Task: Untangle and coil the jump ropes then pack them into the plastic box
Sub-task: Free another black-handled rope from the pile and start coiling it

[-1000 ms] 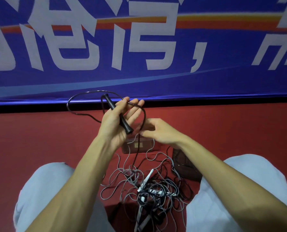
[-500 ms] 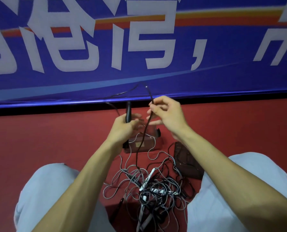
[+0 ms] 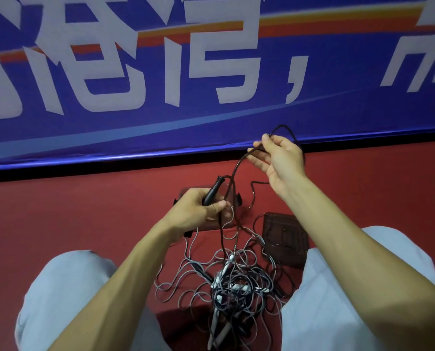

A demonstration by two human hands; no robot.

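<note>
Rope pile point(image 3: 236, 282): grey, white and black ropes are left knotted together on the floor, on the near side of the box point(image 3: 188, 192).
Black rope point(image 3: 234, 172): since a second ago its cord has been drawn out, up and to the right of the box. One strand is still run down into the pile, so it is judged not yet freed and coiling not begun.
Box: set on the floor, mostly hidden under the left hand; contents cannot be told.
Lid point(image 3: 284, 239): laid flat just right of the box.
Right hand point(image 3: 279, 158): raised beyond the box, with the cord pinched in its fingertips.
Left hand point(image 3: 198, 211): lowered over the box and closed round the handle.
Handle point(image 3: 212, 190): held above the box. Its long axis is tilted, the cord end is pointed up and right toward the far side, and the butt is hidden in the fist.
</note>
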